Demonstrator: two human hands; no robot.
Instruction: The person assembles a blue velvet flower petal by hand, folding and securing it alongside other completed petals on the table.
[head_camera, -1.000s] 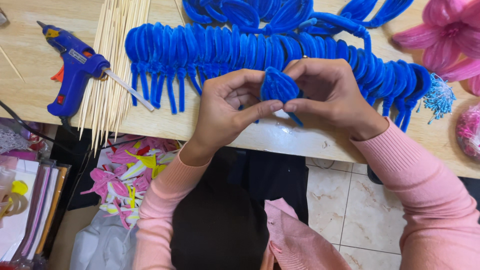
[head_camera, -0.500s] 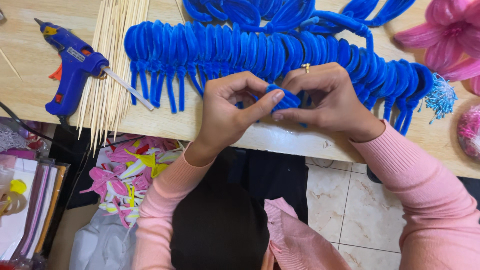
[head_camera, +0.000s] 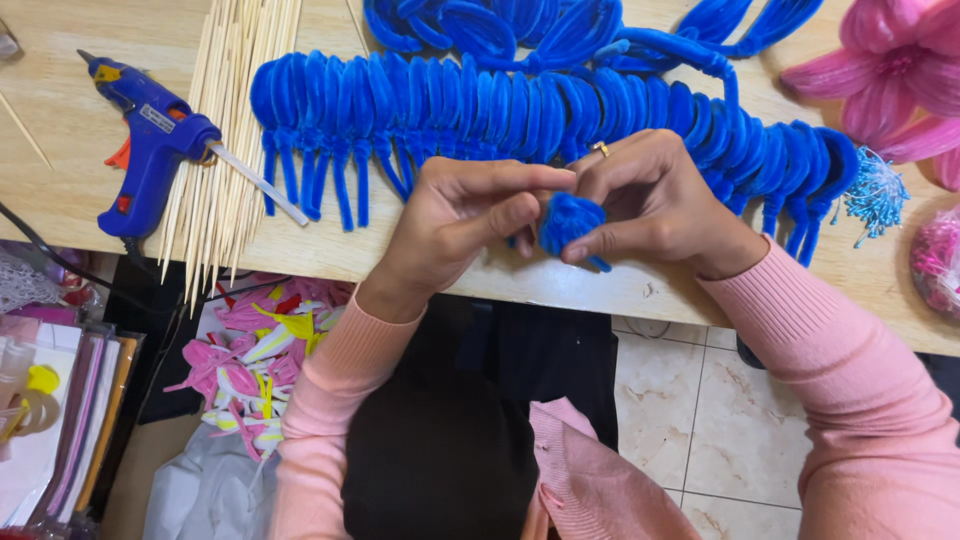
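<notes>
Both hands, left (head_camera: 470, 215) and right (head_camera: 655, 205), have pinched tighter on the blue chenille petal (head_camera: 570, 222), seemingly folded smaller since a moment ago.

bare table edge (head_camera: 420, 262) open, blue petal row (head_camera: 500, 105) blocking behind, skewers (head_camera: 225, 150) left

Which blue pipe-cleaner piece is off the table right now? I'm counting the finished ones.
The small blue piece pinched between the left hand and right hand; the other blue pieces lie in a row on the table.
</notes>
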